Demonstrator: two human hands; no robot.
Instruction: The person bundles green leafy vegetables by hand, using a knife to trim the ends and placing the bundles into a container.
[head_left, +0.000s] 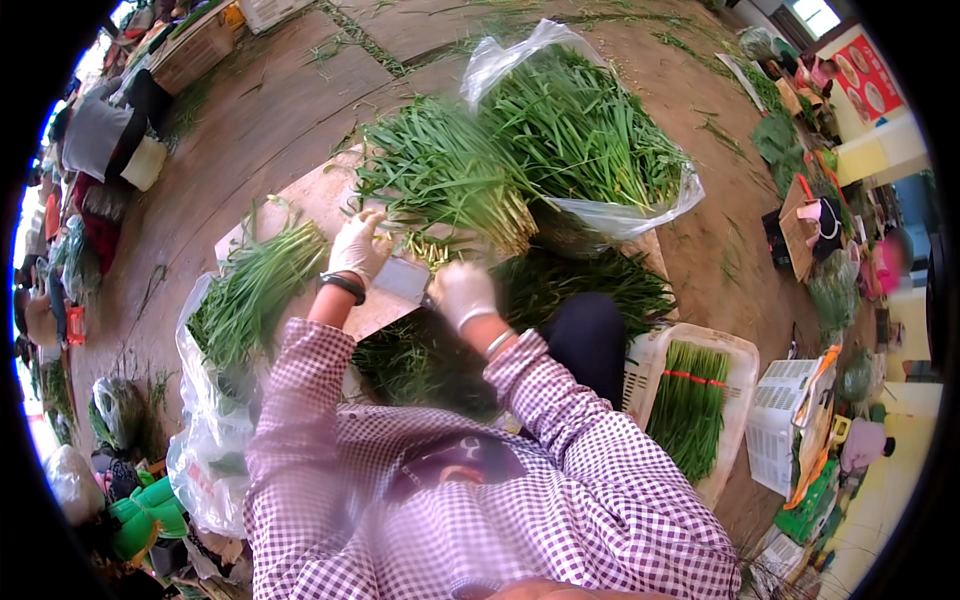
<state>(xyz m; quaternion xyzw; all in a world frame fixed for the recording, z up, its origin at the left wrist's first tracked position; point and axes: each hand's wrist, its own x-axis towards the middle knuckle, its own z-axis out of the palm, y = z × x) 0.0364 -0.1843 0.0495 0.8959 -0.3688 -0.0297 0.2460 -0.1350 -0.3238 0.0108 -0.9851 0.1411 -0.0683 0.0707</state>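
On a low board (384, 309) before me, my gloved left hand (363, 244) rests near some green stalks; whether it grips any is unclear. My gloved right hand (463, 291) is blurred, its fingers curled beside a broad metal blade (403, 278), with a dark part at the fist that looks like the handle. Short cut stalk ends (429, 249) lie between the hands. Behind them is a large pile of leafy green stalks with pale ends (457, 169). A smaller bunch of greens (259, 289) lies left of my left hand.
An open plastic bag of greens (585, 135) stands beyond the board. Dark greens (427, 367) lie below it. At right are a crate (742, 352) holding a red-banded bunch (688, 405) and a white crate (780, 427). Plastic bags (214, 442) sit at left; people work farther off.
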